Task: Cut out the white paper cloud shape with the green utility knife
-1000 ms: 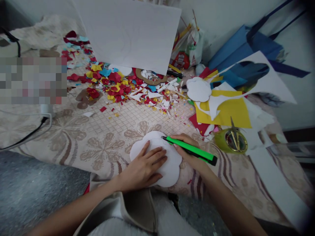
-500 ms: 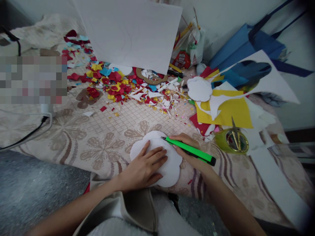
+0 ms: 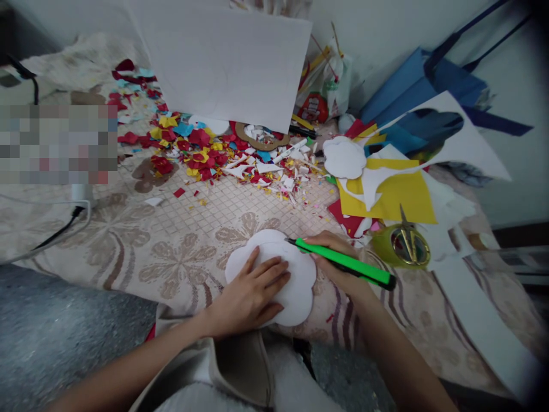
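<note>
A white cloud-shaped foam cutout (image 3: 295, 286) lies on the patterned cloth (image 3: 180, 252) near the front edge. My left hand (image 3: 249, 292) rests flat on it, fingers spread, pressing it down. My right hand (image 3: 338, 263) is closed around a green utility knife (image 3: 343, 262), whose tip touches the cutout's upper right edge.
Behind lies a heap of red, yellow, blue and white paper scraps (image 3: 223, 149). A big white sheet (image 3: 227, 63) leans at the back. Yellow paper (image 3: 394, 194) and another white cloud shape (image 3: 345, 157) lie right. Scissors rest on a green tape roll (image 3: 401, 246). A cable (image 3: 55, 229) runs left.
The knife has shifted slightly right along the cutout's upper edge and tilted lower. My left hand has stayed in place on the cutout.
</note>
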{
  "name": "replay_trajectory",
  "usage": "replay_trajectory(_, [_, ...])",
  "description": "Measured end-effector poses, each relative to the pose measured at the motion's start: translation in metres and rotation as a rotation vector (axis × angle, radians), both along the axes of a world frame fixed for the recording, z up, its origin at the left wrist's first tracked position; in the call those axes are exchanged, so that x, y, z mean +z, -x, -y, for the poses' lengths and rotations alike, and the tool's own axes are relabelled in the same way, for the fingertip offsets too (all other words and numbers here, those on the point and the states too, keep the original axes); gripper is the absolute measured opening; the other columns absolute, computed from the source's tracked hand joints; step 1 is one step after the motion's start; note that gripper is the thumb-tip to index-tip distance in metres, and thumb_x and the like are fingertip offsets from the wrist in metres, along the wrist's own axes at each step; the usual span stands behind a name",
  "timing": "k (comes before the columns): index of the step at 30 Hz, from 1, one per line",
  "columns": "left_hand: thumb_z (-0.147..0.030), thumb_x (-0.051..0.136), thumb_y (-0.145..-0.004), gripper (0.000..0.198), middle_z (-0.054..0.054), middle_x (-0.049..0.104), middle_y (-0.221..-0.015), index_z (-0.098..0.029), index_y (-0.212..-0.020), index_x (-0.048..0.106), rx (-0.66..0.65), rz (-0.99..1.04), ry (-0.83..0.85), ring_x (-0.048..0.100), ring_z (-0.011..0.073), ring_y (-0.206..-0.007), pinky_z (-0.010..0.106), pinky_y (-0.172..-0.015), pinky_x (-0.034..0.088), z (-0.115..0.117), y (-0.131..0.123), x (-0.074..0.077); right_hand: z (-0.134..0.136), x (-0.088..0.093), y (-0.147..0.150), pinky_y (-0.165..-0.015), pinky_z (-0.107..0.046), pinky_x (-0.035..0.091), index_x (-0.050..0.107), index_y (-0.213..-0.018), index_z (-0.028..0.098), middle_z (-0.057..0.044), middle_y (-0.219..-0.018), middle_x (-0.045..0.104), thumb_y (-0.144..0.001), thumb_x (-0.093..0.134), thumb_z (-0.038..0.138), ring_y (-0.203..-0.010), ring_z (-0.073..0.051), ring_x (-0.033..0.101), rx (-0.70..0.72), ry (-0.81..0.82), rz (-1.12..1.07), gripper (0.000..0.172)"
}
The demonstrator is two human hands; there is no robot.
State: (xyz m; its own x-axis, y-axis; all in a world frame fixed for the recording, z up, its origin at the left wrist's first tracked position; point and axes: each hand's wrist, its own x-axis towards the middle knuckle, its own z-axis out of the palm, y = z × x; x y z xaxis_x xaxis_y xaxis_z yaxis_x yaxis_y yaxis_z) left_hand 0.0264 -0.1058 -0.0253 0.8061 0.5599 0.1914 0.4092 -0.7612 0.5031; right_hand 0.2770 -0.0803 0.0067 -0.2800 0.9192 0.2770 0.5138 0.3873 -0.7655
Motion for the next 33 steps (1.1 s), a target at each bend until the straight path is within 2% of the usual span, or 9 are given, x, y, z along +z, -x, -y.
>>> replay_trajectory(4, [-0.036, 0.053, -0.099, 0.047, 0.015, 0.050, -0.150, -0.013, -0.140, 0.052, 0.066, -0.014, -0.013, 0.040, 0.0315, -0.143, 0.062, -0.122, 0.013, 0.006, -0.009, -0.001, 0.007, 0.002, 0.006, -0.083, -0.036, 0.057, 0.069, -0.110, 0.026, -0.005, -0.099, 0.073, -0.096, 0.058, 0.033, -0.093, -0.021, 0.069, -0.094, 0.029, -0.027, 0.019])
replay_trajectory(8, [-0.034, 0.053, -0.099, 0.047, 0.017, 0.049, -0.150, -0.012, -0.141, 0.050, 0.107, -0.020, -0.028, 0.039, 0.0321, -0.144, 0.063, -0.122, 0.013, 0.011, -0.015, -0.002, 0.008, 0.000, 0.014, -0.085, -0.038, 0.058, 0.069, -0.112, 0.024, -0.009, -0.103, 0.073, -0.098, 0.056, 0.036, -0.097, -0.022, 0.069, -0.071, 0.043, -0.012, 0.022])
replay_trajectory(12, [-0.035, 0.053, -0.099, 0.047, 0.017, 0.049, -0.150, -0.012, -0.140, 0.051, 0.108, -0.022, -0.037, 0.040, 0.0317, -0.144, 0.062, -0.122, 0.013, 0.011, -0.015, -0.002, 0.006, 0.000, 0.015, -0.087, -0.042, 0.057, 0.067, -0.112, 0.019, -0.008, -0.104, 0.072, -0.098, 0.058, 0.038, -0.096, -0.020, 0.068, -0.032, 0.045, -0.004, 0.025])
replay_trajectory(25, [-0.034, 0.053, -0.099, 0.046, 0.016, 0.049, -0.150, -0.012, -0.140, 0.051, 0.109, -0.018, -0.048, 0.040, 0.0311, -0.143, 0.061, -0.123, 0.012, 0.011, -0.015, -0.003, 0.007, -0.001, 0.015, -0.089, -0.041, 0.057, 0.066, -0.113, 0.020, -0.009, -0.105, 0.071, -0.099, 0.056, 0.037, -0.099, -0.021, 0.068, -0.026, 0.027, 0.027, 0.024])
replay_trajectory(33, [-0.036, 0.052, -0.100, 0.047, 0.016, 0.050, -0.150, -0.011, -0.140, 0.051, 0.105, -0.023, -0.050, 0.041, 0.0323, -0.142, 0.063, -0.122, 0.014, 0.011, -0.015, -0.002, 0.008, -0.003, 0.016, -0.087, -0.036, 0.057, 0.067, -0.114, 0.029, -0.005, -0.104, 0.072, -0.098, 0.054, 0.027, -0.097, -0.020, 0.069, -0.009, 0.029, 0.054, 0.021])
